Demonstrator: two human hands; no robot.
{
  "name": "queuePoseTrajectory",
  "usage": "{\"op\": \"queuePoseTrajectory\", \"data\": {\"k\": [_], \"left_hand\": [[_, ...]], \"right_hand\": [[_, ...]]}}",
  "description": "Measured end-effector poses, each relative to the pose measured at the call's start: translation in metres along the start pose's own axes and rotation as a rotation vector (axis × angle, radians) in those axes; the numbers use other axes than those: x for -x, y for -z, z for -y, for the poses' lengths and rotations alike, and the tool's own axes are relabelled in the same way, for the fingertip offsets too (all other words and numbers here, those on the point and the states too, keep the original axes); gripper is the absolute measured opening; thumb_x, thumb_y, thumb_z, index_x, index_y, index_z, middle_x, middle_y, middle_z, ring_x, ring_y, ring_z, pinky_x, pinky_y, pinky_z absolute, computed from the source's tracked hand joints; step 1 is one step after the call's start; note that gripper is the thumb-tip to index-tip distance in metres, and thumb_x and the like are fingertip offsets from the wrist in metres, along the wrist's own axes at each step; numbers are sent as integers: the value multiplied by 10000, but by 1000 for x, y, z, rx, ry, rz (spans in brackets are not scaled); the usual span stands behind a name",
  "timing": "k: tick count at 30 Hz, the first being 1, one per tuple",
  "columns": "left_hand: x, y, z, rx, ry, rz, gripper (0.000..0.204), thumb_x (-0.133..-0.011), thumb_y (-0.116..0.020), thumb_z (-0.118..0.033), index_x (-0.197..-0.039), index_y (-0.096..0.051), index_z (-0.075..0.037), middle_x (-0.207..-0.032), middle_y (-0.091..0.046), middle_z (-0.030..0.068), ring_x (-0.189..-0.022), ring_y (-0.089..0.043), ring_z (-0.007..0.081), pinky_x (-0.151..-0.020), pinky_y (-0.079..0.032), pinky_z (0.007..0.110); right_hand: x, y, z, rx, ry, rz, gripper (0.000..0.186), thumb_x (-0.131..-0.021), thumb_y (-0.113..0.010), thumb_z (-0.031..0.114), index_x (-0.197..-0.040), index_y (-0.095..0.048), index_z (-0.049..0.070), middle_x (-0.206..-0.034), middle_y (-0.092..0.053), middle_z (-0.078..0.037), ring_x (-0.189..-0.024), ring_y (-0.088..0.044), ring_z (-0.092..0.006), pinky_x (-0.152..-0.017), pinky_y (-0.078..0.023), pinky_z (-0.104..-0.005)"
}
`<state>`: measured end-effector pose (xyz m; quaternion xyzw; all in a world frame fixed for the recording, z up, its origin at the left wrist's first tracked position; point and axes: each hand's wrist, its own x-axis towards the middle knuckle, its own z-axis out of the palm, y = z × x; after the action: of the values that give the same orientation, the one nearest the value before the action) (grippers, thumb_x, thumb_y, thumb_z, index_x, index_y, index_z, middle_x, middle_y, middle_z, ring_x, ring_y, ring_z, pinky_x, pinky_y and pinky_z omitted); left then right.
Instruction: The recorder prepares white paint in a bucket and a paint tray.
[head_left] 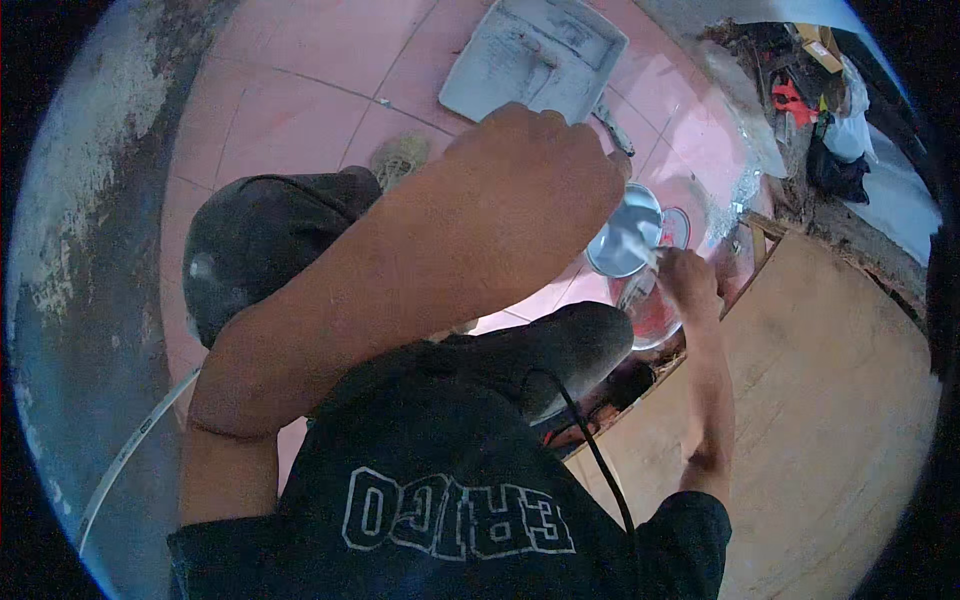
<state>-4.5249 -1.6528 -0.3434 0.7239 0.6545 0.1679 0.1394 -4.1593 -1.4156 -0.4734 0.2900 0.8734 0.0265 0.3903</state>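
My left hand (530, 190) reaches across the middle with its fingers curled, their tips hidden. Just beyond them a narrow grey-smeared tool (612, 128) shows beside the tray; I cannot tell whether I hold it. My right hand (682, 275) grips a pale, paint-smeared stick (642, 250) at a round metal can (605, 250) holding light grey-white liquid. A red container (655, 320) and a round lid (678, 222) lie beside and under that can. Above my left hand sits a grey, paint-stained roller tray (480, 70) on pink tiles.
My bent legs (240, 250) and a pale shoe (400, 155) are below me. A tan board (820, 400) lies at right, with bags (840, 160) and clutter (795, 95) beyond. A stained wall (70, 200) runs along the left, near a white cable (135, 450).
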Motion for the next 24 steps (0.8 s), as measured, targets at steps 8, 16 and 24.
{"op": "queuePoseTrajectory", "data": {"k": [8,16,24], "left_hand": [[4,5,-1,-15,53,85,253,-880,-583,-189,-1096,-557,-61,-918,-629,122,-842,-661,290,-742,-546,397],[3,5,3,93,93,91,295,-875,-588,-183,-1142,-564,-60,-934,-630,133,-865,-654,287,-754,-535,413],[8,6,5,50,89,76,296,-871,-581,-180,-1139,-582,-55,-955,-630,127,-877,-651,279,-758,-531,409]], "right_hand": [[17,65,20,-204,-87,-88,319,-906,-561,392,-1094,-702,177,-881,-703,-166,-857,-681,-351,-782,-535,-482],[10,67,18,-619,94,-119,312,-886,-557,343,-1089,-698,154,-912,-697,-167,-908,-673,-345,-775,-541,-459],[3,63,44,-386,8,204,309,-918,-557,305,-1160,-682,160,-998,-677,-222,-879,-678,-368,-774,-540,-440]]}}
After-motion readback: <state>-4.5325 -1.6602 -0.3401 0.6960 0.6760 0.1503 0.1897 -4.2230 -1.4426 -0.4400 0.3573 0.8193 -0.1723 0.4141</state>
